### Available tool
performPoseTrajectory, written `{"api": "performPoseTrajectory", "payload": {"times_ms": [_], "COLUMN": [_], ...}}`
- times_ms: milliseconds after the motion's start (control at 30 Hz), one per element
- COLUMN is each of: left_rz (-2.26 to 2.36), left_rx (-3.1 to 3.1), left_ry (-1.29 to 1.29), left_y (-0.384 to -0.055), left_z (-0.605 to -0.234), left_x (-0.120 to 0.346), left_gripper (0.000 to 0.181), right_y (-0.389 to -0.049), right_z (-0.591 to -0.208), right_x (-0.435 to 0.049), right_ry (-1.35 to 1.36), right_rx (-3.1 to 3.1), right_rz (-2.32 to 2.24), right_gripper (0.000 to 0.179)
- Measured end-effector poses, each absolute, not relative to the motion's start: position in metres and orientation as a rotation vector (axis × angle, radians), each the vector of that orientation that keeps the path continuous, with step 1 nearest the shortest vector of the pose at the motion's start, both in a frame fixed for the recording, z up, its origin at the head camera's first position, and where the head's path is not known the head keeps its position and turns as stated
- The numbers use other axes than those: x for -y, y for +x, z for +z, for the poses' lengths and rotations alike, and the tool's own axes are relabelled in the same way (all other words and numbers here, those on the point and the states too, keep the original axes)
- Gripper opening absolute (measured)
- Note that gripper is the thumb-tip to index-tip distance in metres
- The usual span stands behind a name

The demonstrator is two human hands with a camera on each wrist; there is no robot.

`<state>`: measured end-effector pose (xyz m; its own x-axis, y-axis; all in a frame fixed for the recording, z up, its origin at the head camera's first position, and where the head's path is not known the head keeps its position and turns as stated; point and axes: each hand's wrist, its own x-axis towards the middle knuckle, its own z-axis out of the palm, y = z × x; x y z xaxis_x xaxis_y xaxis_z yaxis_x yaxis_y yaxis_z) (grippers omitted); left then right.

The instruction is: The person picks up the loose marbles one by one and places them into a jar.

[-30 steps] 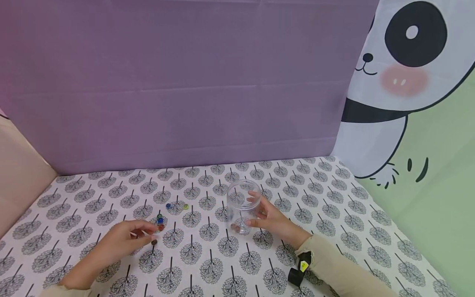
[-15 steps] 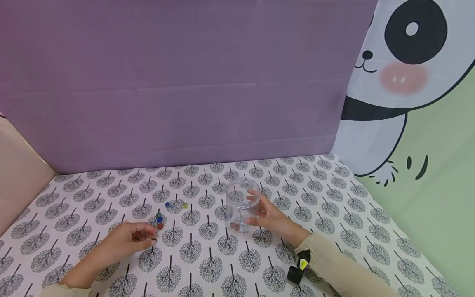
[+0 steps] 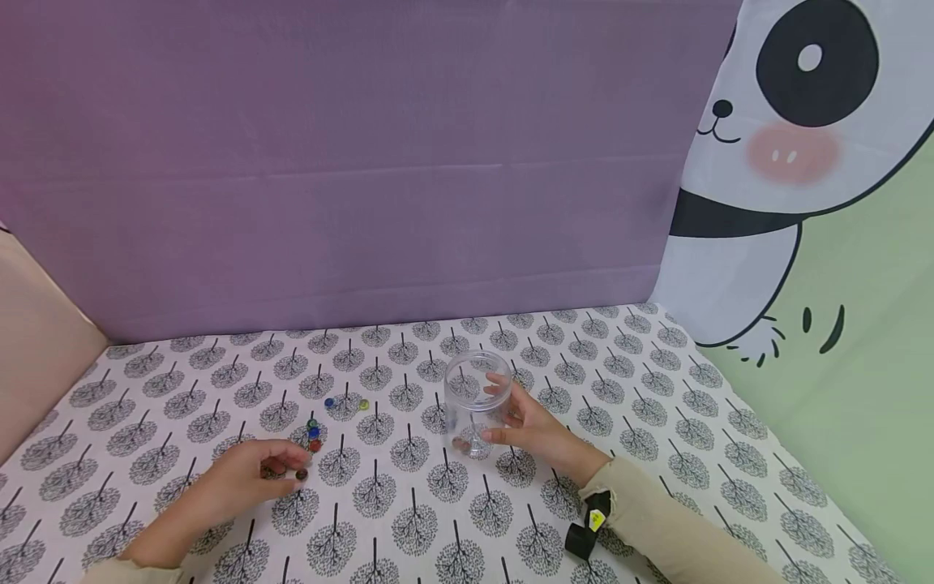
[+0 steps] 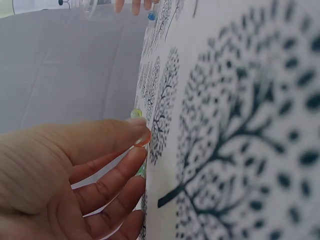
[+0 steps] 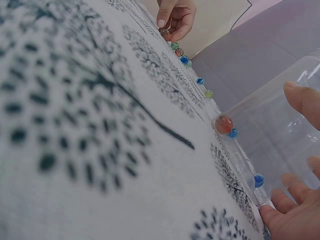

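Note:
My left hand (image 3: pixel 248 478) is low over the cloth, with thumb and fingertips meeting at a small marble (image 3: pixel 302 474) that looks dark from above. In the left wrist view this marble (image 4: pixel 143 137) shows orange and clear between thumb and index finger. My right hand (image 3: pixel 533 430) grips the side of a clear, open-topped jar (image 3: pixel 467 405) standing upright. Inside it, the right wrist view shows an orange marble (image 5: pixel 223 125) and a blue marble (image 5: pixel 258 180). Just beyond my left hand a green marble (image 3: pixel 313 423), a blue marble (image 3: pixel 314 433) and a red marble (image 3: pixel 314 445) lie in a row.
Farther back lie another blue marble (image 3: pixel 329 403) and a yellow-green marble (image 3: pixel 363 405). White cloth (image 3: pixel 409 535) printed with trees covers the table. A purple backdrop (image 3: pixel 365 203) rises behind it, and a panda-printed wall hanging (image 3: pixel 803 268) is at the right.
My left fingers have come down and closed in towards the thumb around the marble. The right hand and the jar have stayed in place. The head view has shifted slightly.

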<state>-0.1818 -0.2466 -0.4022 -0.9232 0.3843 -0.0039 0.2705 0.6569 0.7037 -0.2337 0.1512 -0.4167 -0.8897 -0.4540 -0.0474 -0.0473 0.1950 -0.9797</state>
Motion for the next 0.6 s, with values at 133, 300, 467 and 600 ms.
{"api": "performPoseTrajectory", "payload": {"times_ms": [133, 300, 467, 600], "left_rz": [1.115, 1.09, 1.076, 1.065], "left_rx": [-2.731, -2.757, -2.76, -2.762], "left_ry": [0.544, 0.535, 0.539, 0.536], "left_y": [-0.1816, -0.182, -0.1818, -0.1815], "left_z": [-0.4037, -0.4048, -0.4044, -0.4041], "left_x": [0.2463, 0.246, 0.2457, 0.2456], "left_gripper": [0.031, 0.029, 0.027, 0.026], "right_y": [-0.2336, -0.2339, -0.234, -0.2332], "right_z": [-0.4173, -0.4181, -0.4176, -0.4166], "right_x": [-0.1517, -0.1516, -0.1513, -0.1513], "right_ry": [-0.482, -0.478, -0.48, -0.475], "right_rx": [-2.148, -2.143, -2.141, -2.148], "right_rz": [-1.744, -1.749, -1.752, -1.746], "right_gripper": [0.088, 0.089, 0.09, 0.091]}}
